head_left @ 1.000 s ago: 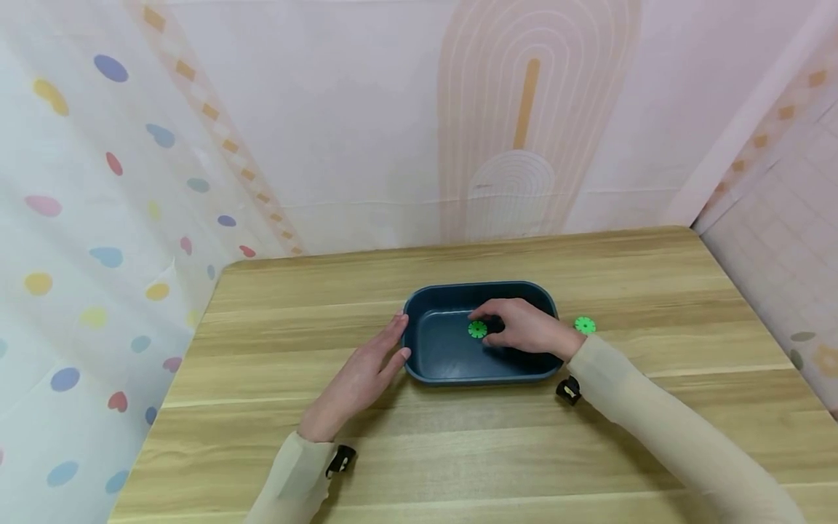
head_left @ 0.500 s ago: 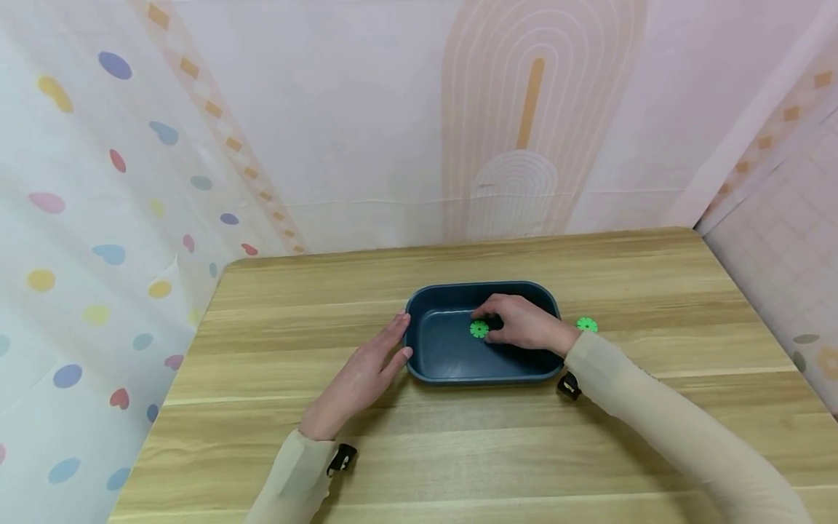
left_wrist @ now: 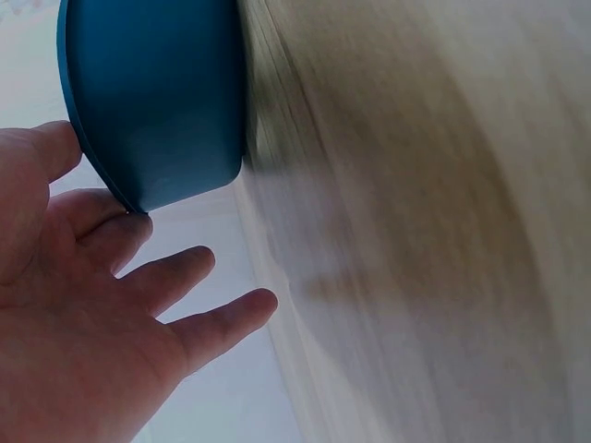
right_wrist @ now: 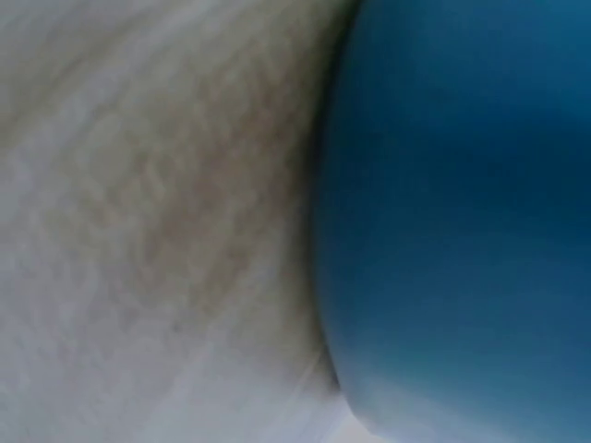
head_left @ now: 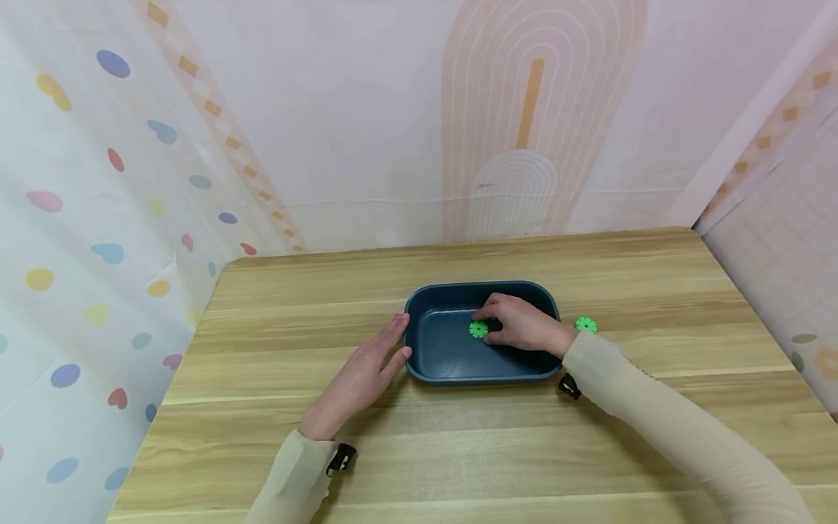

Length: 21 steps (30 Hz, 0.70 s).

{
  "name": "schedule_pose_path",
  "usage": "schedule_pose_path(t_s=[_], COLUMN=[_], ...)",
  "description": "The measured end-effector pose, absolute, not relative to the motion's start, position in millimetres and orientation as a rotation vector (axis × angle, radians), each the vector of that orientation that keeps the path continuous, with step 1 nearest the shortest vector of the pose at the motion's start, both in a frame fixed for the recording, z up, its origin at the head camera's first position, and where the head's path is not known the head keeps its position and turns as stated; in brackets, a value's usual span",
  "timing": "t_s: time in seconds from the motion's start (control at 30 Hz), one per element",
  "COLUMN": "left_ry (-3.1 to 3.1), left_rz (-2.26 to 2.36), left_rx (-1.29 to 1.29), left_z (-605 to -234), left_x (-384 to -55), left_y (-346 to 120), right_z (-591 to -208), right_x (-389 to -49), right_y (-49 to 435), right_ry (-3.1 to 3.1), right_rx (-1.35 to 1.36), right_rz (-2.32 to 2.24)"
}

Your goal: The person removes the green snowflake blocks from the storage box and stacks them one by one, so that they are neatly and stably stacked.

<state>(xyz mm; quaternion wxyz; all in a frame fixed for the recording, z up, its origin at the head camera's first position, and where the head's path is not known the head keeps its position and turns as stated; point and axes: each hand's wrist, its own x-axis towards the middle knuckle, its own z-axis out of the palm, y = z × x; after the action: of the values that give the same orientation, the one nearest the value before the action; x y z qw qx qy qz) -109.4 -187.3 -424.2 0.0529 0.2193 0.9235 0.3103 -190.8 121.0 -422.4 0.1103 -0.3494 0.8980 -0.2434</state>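
Observation:
A dark blue oblong tray [head_left: 445, 367] stands on the wooden table. My left hand [head_left: 356, 378] rests its thumb and fingertips against the tray's left end; in the left wrist view the other fingers [left_wrist: 226, 318] stretch out free of the rim. Inside the tray, the thumb and index finger of my right hand [head_left: 520, 325] pinch a green notched plastic disc [head_left: 479, 330] from its right side, low over the floor. The right wrist view shows the tray's outer wall [right_wrist: 462, 231] close up, with the hand out of sight.
A second green notched disc [head_left: 585, 324] lies on the table [head_left: 458, 451] just right of the tray, close to the right sleeve [head_left: 655, 400]. A patterned cloth [head_left: 340, 109] hangs behind the table's far edge.
Both hands, the tray and the discs keep nearly the same places. The right fingers shift only slightly round the disc, and the whole head view drifts a little.

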Motion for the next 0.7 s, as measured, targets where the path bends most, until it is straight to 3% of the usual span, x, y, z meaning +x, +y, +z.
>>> schedule_pose_path(t_s=[0.7], left_ry=[2.805], left_rz=[0.934], left_rx=[0.669], left_z=[-425], left_x=[-107], left_y=[-187], right_z=[-415], right_x=[-182], right_y=[120], right_ry=[2.694], right_rx=[-1.011], right_rz=[-0.716])
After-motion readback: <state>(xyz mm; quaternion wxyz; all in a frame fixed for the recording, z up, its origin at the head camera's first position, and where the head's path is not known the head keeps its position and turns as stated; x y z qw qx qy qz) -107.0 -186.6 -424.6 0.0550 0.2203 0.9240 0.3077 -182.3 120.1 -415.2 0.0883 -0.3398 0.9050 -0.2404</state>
